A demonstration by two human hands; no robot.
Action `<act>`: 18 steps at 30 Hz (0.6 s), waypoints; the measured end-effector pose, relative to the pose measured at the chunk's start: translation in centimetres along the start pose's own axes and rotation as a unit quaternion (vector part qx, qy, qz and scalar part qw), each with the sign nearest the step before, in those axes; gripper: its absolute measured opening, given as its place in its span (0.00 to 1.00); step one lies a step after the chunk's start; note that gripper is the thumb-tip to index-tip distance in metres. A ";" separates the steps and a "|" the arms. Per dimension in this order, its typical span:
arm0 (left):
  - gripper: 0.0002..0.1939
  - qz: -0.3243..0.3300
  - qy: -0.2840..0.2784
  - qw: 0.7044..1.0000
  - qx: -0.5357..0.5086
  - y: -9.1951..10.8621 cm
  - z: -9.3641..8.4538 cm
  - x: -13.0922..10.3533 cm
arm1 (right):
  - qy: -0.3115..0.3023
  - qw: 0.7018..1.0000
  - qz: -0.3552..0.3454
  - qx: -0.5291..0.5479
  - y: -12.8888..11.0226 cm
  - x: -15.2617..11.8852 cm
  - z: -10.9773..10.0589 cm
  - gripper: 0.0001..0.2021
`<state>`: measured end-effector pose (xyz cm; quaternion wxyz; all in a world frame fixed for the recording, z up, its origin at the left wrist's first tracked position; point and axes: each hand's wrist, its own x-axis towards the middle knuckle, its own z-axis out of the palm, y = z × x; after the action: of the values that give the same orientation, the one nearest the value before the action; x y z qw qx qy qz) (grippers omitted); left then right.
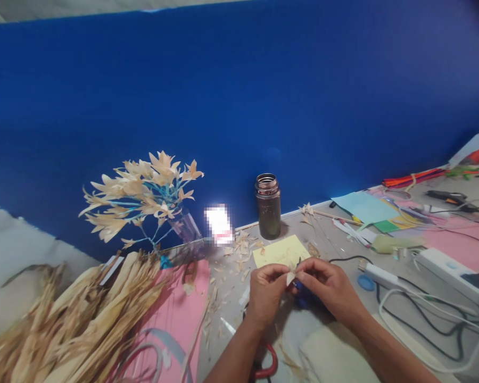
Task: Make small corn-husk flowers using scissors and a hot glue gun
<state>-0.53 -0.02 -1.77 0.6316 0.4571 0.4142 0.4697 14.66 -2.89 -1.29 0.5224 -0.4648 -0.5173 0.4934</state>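
My left hand (266, 292) and my right hand (330, 287) meet low in the middle of the view. Their fingertips pinch a small pale piece of dried corn husk (290, 277) between them, partly covered by the fingers. A dark blue object (301, 295) shows under my right hand; most of it is hidden, so its kind is unclear. Just beyond the hands lies a yellow sheet of paper (277, 252). Below my left forearm, a red curved handle (269, 361) is partly visible.
Husk flowers (159, 175) stand in a clear vase (186, 226) at left, above a dried husk pile (83, 319) and pink paper (195, 287). An open dark flask (269, 210) stands behind. Husk scraps (243, 247) litter the table. Cables (423, 308) and a power strip (451, 274) lie right.
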 end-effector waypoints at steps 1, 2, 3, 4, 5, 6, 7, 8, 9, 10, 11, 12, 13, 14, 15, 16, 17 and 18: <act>0.08 0.002 -0.002 1.000 0.020 0.1 0.0 -0.1 | 0.001 1.000 0.003 -0.002 0.0 0.0 0.0 0.15; 0.09 0.007 -0.005 0.999 0.039 0.3 0.1 -0.1 | 0.002 1.000 0.006 -0.001 0.0 0.0 0.0 0.15; 0.09 0.012 -0.008 0.998 0.054 0.4 0.1 -0.1 | 0.002 1.000 0.010 0.000 -0.1 0.1 0.1 0.16; 0.09 0.016 -0.012 0.998 0.066 0.5 0.1 -0.2 | 0.002 1.000 0.013 0.000 -0.1 0.1 0.1 0.16; 0.09 0.018 -0.015 0.997 0.074 0.5 0.1 -0.2 | 0.003 1.000 0.016 0.000 -0.2 0.1 0.1 0.16; 0.09 0.018 -0.016 0.997 0.079 0.4 0.0 -0.2 | 0.005 1.000 0.017 -0.001 -0.3 0.1 0.2 0.16; 0.09 0.016 -0.017 0.997 0.080 0.3 -0.1 -0.1 | 0.006 1.000 0.017 -0.002 -0.3 0.2 0.2 0.16; 0.10 0.011 -0.018 0.997 0.080 0.2 -0.1 -0.1 | 0.007 1.000 0.016 -0.002 -0.4 0.2 0.2 0.16; 0.10 0.006 -0.022 0.997 0.079 0.1 -0.2 0.0 | 0.006 1.000 0.016 -0.002 -0.4 0.2 0.2 0.15; 0.09 0.000 -0.025 0.997 0.077 -0.1 -0.3 0.0 | 0.004 1.000 0.017 -0.002 -0.3 0.3 0.2 0.15; 0.09 -0.007 -0.030 0.997 0.071 -0.2 -0.3 0.1 | 0.001 1.000 0.018 -0.002 -0.3 0.3 0.2 0.15; 0.08 -0.014 -0.034 0.997 0.061 -0.2 -0.3 0.1 | -0.001 1.000 0.019 -0.003 -0.2 0.3 0.1 0.14; 0.07 -0.021 -0.036 0.998 0.044 -0.3 -0.2 0.1 | 0.000 1.000 0.020 -0.005 -0.2 0.4 0.1 0.14; 0.07 -0.026 -0.034 0.999 0.024 -0.3 -0.1 0.1 | 0.006 1.000 0.020 -0.010 -0.1 0.4 0.1 0.14; 0.09 -0.029 -0.030 0.999 0.004 -0.3 0.0 0.1 | 0.014 1.000 0.019 -0.017 -0.1 0.4 0.0 0.15; 0.11 -0.031 -0.022 0.999 -0.012 -0.2 0.1 0.1 | 0.023 0.999 0.020 -0.023 0.0 0.4 0.0 0.15; 0.13 -0.031 -0.013 0.999 -0.025 -0.2 0.2 0.0 | 0.031 0.999 0.021 -0.027 0.0 0.4 0.0 0.16; 0.15 -0.032 -0.003 0.999 -0.033 -0.2 0.3 0.0 | 0.039 0.999 0.022 -0.028 0.0 0.4 -0.1 0.17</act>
<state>-0.24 -0.08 -1.89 0.6622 0.4240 0.4111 0.4612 14.73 -2.48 -1.30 0.5177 -0.5097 -0.4998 0.4717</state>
